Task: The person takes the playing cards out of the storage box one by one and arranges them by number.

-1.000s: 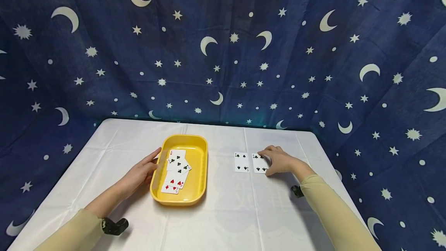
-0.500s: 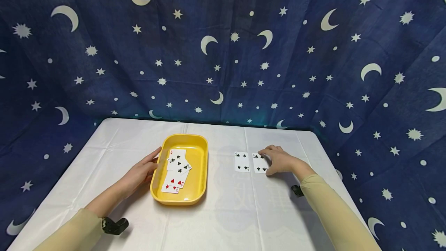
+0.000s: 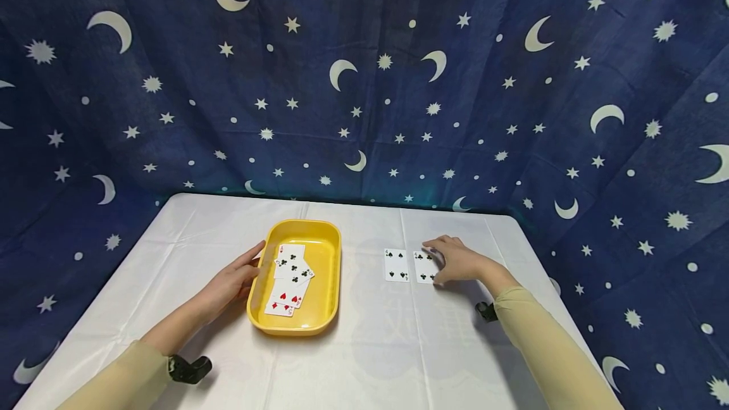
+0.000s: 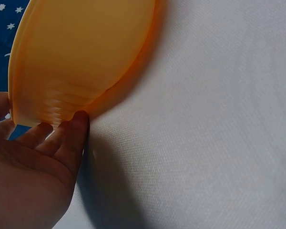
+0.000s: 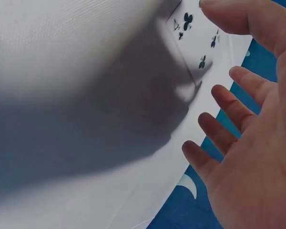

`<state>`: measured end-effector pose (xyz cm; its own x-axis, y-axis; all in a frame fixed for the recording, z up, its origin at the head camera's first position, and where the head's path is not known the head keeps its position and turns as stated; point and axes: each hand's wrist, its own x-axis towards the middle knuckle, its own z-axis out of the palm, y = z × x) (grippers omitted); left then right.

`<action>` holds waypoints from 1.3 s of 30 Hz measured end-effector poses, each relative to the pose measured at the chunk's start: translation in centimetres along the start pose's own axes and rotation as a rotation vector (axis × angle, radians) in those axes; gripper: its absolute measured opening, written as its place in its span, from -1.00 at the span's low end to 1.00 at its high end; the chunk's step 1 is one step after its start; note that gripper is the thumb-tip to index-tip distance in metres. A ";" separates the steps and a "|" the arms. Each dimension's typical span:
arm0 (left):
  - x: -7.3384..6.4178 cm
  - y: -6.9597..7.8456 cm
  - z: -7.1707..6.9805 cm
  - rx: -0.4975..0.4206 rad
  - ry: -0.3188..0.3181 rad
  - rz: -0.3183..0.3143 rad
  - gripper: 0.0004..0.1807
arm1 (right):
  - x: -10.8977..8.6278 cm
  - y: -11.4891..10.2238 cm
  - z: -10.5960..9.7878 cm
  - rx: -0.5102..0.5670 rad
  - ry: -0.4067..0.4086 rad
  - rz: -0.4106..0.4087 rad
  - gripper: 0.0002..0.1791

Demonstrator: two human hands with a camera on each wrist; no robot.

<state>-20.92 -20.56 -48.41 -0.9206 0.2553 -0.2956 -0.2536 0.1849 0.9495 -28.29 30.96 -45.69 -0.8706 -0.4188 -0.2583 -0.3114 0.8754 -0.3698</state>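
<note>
Hardly anything has moved since the earlier frame; only the right hand's far fingertips seem to sit a touch farther from the club card. That card lies flat on the right of the table, just right of the spade card and apart from it. The right hand arches over its right part, thumb near, fingers far, spread wide and gripping nothing; whether the thumb touches, I cannot tell. On the left, the left hand is relaxed, its fingers against the left wall of the yellow tray, where overlapping cards lie. To handle the club card well, I would keep contact light and at its edges, avoid rucking the cloth or nudging the spade card, and let the left hand merely steady the tray.
</note>
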 end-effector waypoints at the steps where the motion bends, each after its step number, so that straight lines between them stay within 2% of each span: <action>1: 0.0 0.0 0.0 -0.001 0.001 -0.001 -0.26 | 0.0 -0.1 0.0 0.009 0.007 -0.001 0.04; 8: 0.1 -0.1 0.0 -0.009 -0.003 0.007 -0.25 | 0.3 -1.1 -0.3 0.052 0.077 -0.019 0.01; 17: 0.1 -0.1 0.0 0.002 0.006 0.007 -0.25 | 1.3 -3.1 -0.6 0.031 0.136 -0.085 -0.07; 21: 0.1 -0.1 0.0 0.007 0.007 0.007 -0.25 | 2.0 -5.1 -0.9 0.038 0.142 -0.134 -0.11; 28: 0.1 0.3 0.0 0.012 0.011 -0.002 -0.24 | 3.8 -10.0 -1.3 0.007 0.123 -0.223 -0.13; 39: 0.2 0.7 0.4 -0.032 0.040 -0.049 -0.23 | 6.9 -16.5 -0.6 -0.055 0.067 -0.368 -0.15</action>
<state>-21.20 -20.00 -47.84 -0.9178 0.2085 -0.3380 -0.3074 0.1659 0.9370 -29.37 13.79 -40.87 -0.7189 -0.6927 -0.0574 -0.6266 0.6816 -0.3777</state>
